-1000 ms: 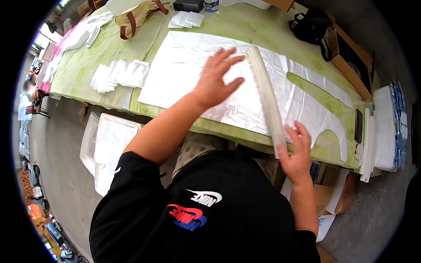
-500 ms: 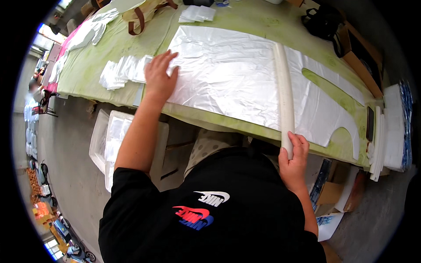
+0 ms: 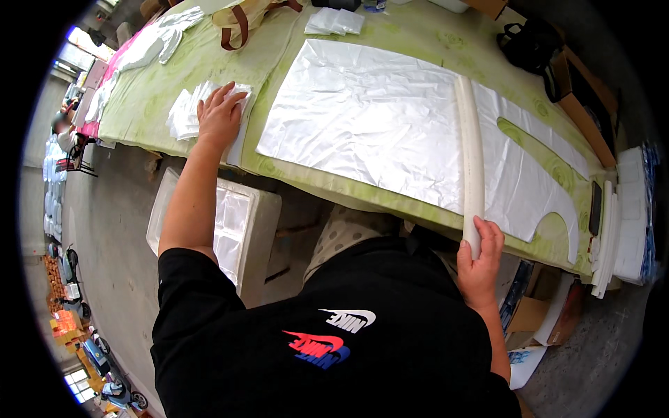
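A white plastic bag with cut-out handles (image 3: 369, 115) lies flat on the green-covered table (image 3: 425, 42), its handles toward the right. Across it rests a long off-white tube (image 3: 471, 153). My right hand (image 3: 481, 261) is closed round the tube's near end, at the table's front edge. Over on the left, my left hand (image 3: 220, 118) lies with fingers stretched out on a pile of folded white plastic pieces (image 3: 185, 115). The part of the pile beneath the palm is hidden.
Below the table's left side stands a white foam box (image 3: 261, 209) with packed white bags. At the far right are a cardboard box (image 3: 584, 104), a black bag (image 3: 527, 47) and a white stack (image 3: 631, 212). A small folded white stack (image 3: 334, 22) lies at the back.
My left hand has moved left from the bag's edge onto the folded pile. My right hand still holds the tube. The whole view has shifted slightly.
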{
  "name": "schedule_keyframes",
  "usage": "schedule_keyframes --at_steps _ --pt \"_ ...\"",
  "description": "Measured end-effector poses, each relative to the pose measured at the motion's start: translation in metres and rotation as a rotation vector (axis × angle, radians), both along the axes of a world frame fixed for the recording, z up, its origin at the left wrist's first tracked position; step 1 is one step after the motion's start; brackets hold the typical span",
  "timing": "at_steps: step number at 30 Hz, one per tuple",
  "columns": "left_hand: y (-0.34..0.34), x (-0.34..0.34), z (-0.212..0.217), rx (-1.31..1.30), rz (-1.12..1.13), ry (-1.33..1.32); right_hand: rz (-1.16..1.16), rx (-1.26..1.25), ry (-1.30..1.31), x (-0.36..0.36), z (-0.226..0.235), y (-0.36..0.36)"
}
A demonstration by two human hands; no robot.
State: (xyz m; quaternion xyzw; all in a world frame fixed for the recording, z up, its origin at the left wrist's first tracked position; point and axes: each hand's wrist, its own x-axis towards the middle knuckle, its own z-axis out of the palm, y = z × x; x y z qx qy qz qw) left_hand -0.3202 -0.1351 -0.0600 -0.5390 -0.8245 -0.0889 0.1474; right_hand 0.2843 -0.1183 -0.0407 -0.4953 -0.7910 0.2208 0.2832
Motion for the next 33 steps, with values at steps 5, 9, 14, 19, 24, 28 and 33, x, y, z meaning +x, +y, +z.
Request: schedule_keyframes --at_steps 5,9,14,19,24,28,33 --pt "-0.012 0.01 0.001 0.366 -0.006 0.11 -0.015 -0.051 -0.018 0.0 0.004 -0.003" --pt "-0.049 -0.065 -0.029 0.843 0.325 -0.084 0.005 -0.106 0.008 0.001 0.005 -0.004" --pt "-0.031 -0.046 0.015 1.415 0.511 -1.139 0.002 -0.096 -0.007 0.003 0.002 -0.004" --pt "-0.02 -0.071 0.003 1.302 0.402 -1.233 -0.013 -0.039 -0.04 -0.002 0.003 -0.007" --pt "-0.029 -0.124 -0.028 1.291 0.262 -1.174 -0.031 0.009 -0.057 -0.001 -0.002 -0.003" --pt "-0.024 -0.03 0.006 1.143 0.319 -0.791 -0.088 0.069 0.012 -0.007 -0.005 -0.006" --pt "0.003 0.093 0.029 0.959 -0.101 -0.852 -0.126 0.004 0.077 0.0 -0.009 -0.013"
